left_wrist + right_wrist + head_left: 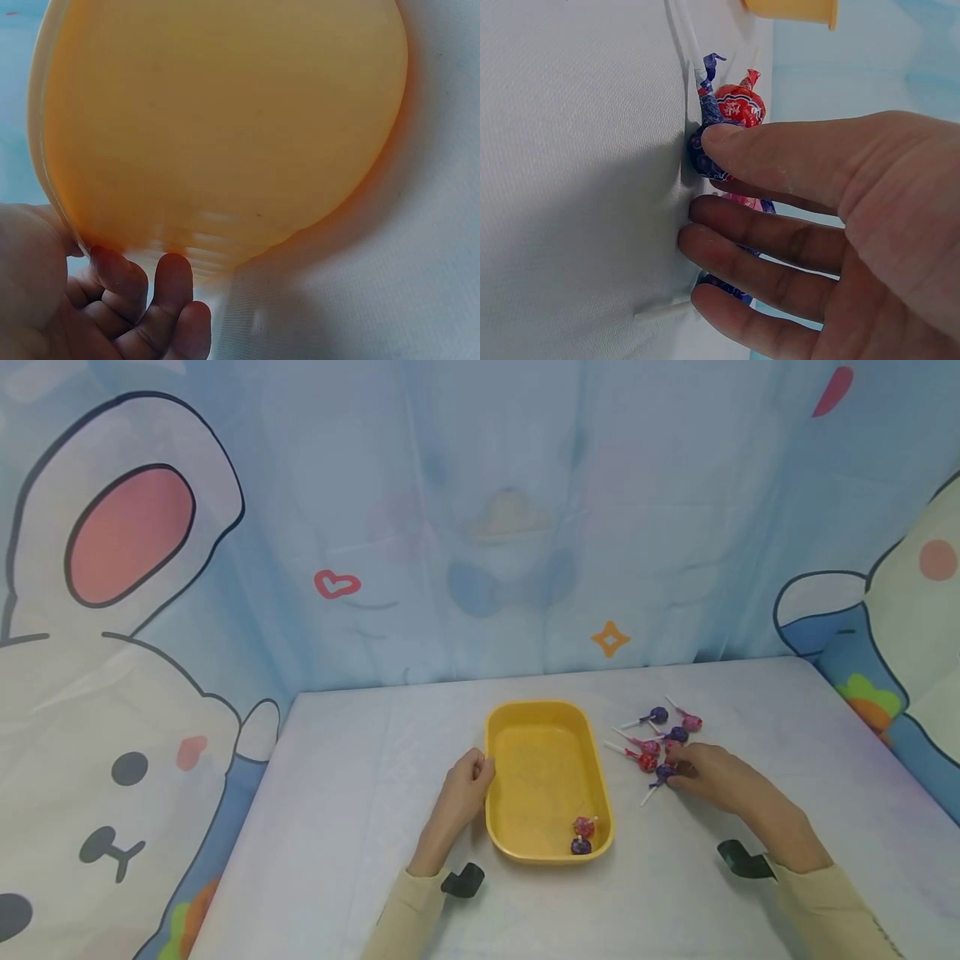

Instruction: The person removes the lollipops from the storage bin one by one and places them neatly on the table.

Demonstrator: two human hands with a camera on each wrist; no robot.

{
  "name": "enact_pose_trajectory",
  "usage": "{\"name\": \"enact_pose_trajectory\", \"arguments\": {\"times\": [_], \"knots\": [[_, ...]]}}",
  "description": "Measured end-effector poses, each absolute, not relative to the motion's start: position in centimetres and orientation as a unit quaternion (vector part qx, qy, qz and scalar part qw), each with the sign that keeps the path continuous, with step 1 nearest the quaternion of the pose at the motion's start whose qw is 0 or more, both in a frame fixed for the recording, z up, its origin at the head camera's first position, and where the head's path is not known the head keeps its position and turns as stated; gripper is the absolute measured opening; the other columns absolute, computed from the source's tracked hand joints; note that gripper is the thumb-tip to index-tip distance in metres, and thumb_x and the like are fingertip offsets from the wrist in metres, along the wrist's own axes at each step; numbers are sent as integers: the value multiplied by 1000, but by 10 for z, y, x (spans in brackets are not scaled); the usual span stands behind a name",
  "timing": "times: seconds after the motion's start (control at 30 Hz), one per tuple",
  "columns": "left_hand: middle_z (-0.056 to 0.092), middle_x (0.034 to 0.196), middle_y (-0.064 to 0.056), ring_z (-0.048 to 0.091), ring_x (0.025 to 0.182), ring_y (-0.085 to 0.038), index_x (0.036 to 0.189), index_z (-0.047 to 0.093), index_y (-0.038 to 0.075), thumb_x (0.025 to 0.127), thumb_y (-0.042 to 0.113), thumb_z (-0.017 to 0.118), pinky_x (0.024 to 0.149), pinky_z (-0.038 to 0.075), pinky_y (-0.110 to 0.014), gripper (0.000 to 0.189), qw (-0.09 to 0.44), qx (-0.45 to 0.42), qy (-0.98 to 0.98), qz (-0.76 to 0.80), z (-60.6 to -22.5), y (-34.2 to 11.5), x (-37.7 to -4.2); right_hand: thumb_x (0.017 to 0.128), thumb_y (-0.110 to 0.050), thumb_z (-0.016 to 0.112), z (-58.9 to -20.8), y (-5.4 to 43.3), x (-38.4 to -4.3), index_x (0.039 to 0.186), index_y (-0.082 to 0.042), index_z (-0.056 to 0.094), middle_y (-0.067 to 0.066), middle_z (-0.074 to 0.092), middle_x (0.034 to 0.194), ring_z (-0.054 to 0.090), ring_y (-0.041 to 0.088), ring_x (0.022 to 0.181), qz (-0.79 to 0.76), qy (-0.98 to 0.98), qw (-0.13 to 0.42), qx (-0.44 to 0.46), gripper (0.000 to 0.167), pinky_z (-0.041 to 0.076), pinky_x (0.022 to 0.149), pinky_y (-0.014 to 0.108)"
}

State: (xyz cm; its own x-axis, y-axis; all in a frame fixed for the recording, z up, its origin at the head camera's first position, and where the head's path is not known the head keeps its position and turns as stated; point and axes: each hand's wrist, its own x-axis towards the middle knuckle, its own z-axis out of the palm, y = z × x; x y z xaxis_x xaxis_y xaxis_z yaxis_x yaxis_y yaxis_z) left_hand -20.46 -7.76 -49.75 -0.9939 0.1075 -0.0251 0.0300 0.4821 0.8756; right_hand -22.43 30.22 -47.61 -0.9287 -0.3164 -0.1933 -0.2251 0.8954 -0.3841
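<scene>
A yellow tray (542, 777) lies on the white table, and my left hand (462, 787) grips its left rim. In the left wrist view the thumb is at the rim and the fingers (174, 281) curl in under the wall. Two lollipops, one pink (584, 827) and one purple (581, 845), lie in the tray's near right corner. To the right of the tray, my right hand (716, 781) pinches a purple lollipop (707, 154) by its wrapped head, thumb on it and index finger partly hidden behind. Its white stick points toward the near left in the head view.
Several other lollipops lie loosely beside the right hand, among them a red one (647, 763), a pink one (692, 723) and a dark purple one (658, 715). A blue cartoon-print curtain (495, 527) hangs behind the table's far edge.
</scene>
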Motion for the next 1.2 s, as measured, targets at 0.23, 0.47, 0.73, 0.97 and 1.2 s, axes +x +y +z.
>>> {"name": "enact_pose_trajectory", "arguments": {"times": [0.23,0.47,0.73,0.97,1.2], "knots": [[40,68,3,42,60,-11,87,47,11,105,31,47,53,34,-22,28,41,37,861,506,-497,-78,-205,89,-14,74,-476,303,-224,117,6,64,13,70,99,65,28,92,-180,966,121,-142,35,55,87,51],[40,69,3,42,60,-11,87,47,12,106,32,46,54,34,-22,27,45,37,860,506,-498,-78,-204,88,-16,75,-472,302,-223,121,8,62,16,70,102,66,30,94,-190,963,135,-134,43,56,86,50],[41,69,3,42,60,-11,88,48,12,105,33,46,54,34,-22,27,52,32,860,506,-498,-78,-204,88,-20,77,-470,301,-225,129,7,59,20,67,112,64,33,99,-198,962,150,-114,52,58,83,44],[41,69,3,42,60,-11,88,48,12,105,33,46,54,34,-22,27,51,34,860,507,-497,-78,-203,89,-24,76,-460,298,-221,129,6,59,23,66,114,63,36,102,-206,960,150,-116,53,58,82,44],[40,68,3,42,59,-11,88,47,12,106,32,46,54,35,-22,27,48,37,859,509,-496,-78,-203,89,-22,76,-448,289,-215,128,5,60,22,66,116,63,39,104,-200,962,133,-127,50,58,83,46]]}}
